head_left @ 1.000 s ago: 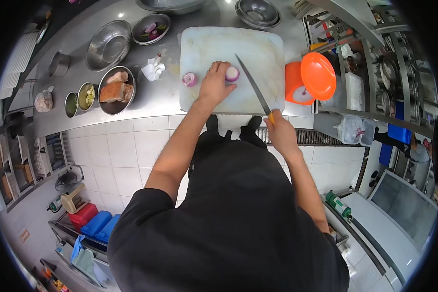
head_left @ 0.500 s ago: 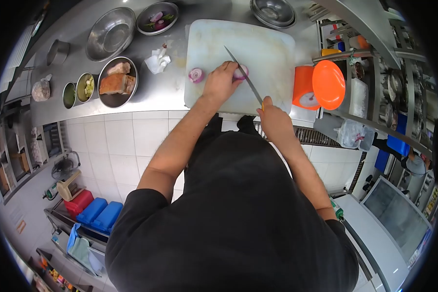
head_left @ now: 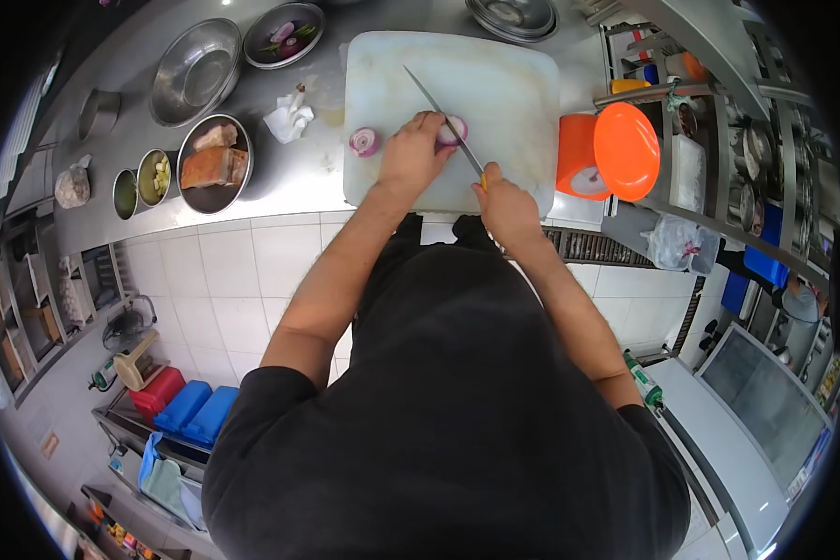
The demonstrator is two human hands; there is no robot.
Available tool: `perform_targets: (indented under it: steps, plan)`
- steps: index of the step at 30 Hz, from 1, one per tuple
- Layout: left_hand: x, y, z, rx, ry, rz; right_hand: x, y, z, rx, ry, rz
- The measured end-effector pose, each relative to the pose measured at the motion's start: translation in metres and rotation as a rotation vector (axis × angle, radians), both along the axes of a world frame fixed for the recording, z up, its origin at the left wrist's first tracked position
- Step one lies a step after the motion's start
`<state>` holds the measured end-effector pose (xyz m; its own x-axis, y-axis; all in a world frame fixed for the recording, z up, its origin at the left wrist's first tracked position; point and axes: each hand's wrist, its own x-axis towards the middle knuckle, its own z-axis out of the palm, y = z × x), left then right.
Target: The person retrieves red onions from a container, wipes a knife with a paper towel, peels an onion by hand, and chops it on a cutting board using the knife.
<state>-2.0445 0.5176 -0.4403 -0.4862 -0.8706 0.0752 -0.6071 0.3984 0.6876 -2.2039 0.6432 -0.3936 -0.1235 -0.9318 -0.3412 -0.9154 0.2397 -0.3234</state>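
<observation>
Nearest the person's body, the right hand [head_left: 511,207] was wrapped round the yellow handle of the knife [head_left: 463,147], whose blade slanted forward and left across the red onion [head_left: 458,125]. From where I stood I couldn't tell whether the edge had bitten in or only lay over it. A long, light draw, rather than a shove straight down, seemed the way to treat that slick skin, with the wrist loose.

A touch farther off, the left hand [head_left: 415,154] gripped the onion from its left side between thumb and fingers. The fingertips sat right beside the steel, so curling them under, knuckles toward the flat of the blade, struck me as what mattered most. The onion's pale face was turned up; I couldn't see its underside, but a rounded one would have called for a firmer pinch against rolling.

Left of that hand, apart from it, an onion piece [head_left: 364,142] lay on the cutting board [head_left: 504,93], clear of the blade. Bare board beyond gave the tip room. An orange scale [head_left: 616,149] stood just to the right, crumpled paper [head_left: 289,119] lay leftward on the steel surface [head_left: 299,177], and farther back sat a bowl [head_left: 263,56] of onion bits.
</observation>
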Motion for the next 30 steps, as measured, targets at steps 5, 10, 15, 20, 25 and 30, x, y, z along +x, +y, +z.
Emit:
perform_targets:
  steps: [5, 10, 15, 20, 25, 30]
  plan:
    - [-0.005, 0.0, 0.006, -0.02, -0.077, -0.006, -0.008, 0.009, 0.055, 0.078, -0.001, -0.03]
    - [-0.004, -0.003, 0.014, 0.015, -0.138, -0.061, -0.021, 0.017, 0.059, 0.124, 0.014, 0.0]
    - [-0.003, -0.003, 0.016, -0.008, -0.13, -0.069, -0.022, 0.018, 0.057, 0.124, 0.001, -0.005]
    - [-0.002, -0.005, 0.013, -0.014, -0.109, -0.071, -0.017, 0.017, 0.055, 0.142, 0.026, 0.006]
    - [-0.005, -0.007, 0.014, 0.039, -0.1, -0.045, -0.008, 0.003, 0.029, 0.128, 0.005, -0.026]
    - [-0.004, -0.009, 0.014, 0.052, -0.118, -0.044, -0.006, -0.01, 0.012, 0.117, -0.016, -0.034]
